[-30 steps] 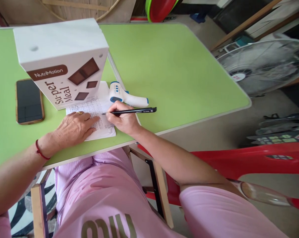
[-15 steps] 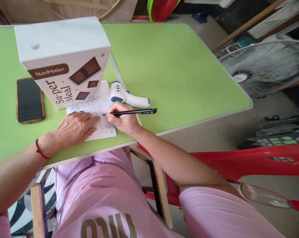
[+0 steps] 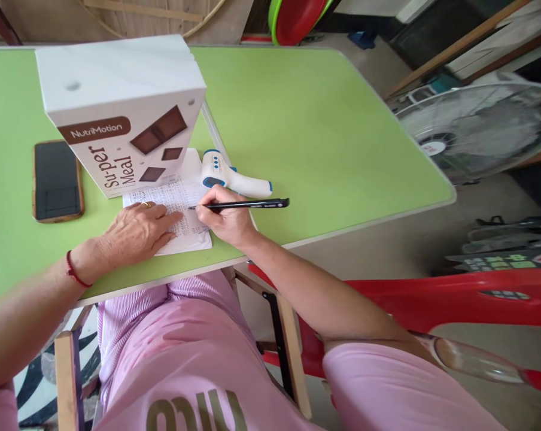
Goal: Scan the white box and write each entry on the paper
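Note:
A black pen is pinched in my right hand, its tip at a sheet of paper covered in small handwriting. My left hand lies flat on the paper's left side, fingers stretched out and holding nothing. Just beyond my right hand rests a white and blue infrared thermometer. Behind the paper stands a white NutriMotion box, which hides part of the sheet. To the left of the box lies a phone with a dark screen.
Everything lies on a green table with a pale edge. A red plastic chair stands at my right, and a fan is beyond the table's right end. A red and green basin shows at the back.
The view has shifted slightly. The pen in my right hand has changed its slant a little, while my left hand stays in place on the paper.

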### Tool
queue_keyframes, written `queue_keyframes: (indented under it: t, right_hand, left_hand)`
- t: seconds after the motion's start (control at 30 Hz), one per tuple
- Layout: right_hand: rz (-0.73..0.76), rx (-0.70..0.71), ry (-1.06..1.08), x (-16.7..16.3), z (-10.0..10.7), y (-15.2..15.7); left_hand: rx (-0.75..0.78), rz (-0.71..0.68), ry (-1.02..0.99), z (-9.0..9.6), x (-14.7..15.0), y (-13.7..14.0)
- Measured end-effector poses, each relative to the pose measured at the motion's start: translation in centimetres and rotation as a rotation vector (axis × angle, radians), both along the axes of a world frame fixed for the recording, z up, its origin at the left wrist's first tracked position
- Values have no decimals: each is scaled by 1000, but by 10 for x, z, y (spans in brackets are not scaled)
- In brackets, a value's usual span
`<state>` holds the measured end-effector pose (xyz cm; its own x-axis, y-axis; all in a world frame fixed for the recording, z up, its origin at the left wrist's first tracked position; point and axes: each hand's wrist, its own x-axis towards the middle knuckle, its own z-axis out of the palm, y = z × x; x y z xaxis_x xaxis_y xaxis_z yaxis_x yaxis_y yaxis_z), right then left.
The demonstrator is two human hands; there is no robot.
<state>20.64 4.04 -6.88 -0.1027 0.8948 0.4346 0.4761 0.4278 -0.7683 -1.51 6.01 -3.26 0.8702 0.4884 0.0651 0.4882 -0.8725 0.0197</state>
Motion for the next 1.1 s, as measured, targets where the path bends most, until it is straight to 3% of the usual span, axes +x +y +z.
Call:
queue_keyframes:
  t: [0.7, 1.1]
  right_hand:
    - [-2, 3, -13, 0, 0, -1]
    - [-24, 92, 45, -1, -2, 0]
  left_hand:
    - [-7, -7, -12, 0, 0, 0]
    - [2, -11, -8, -1, -1, 0]
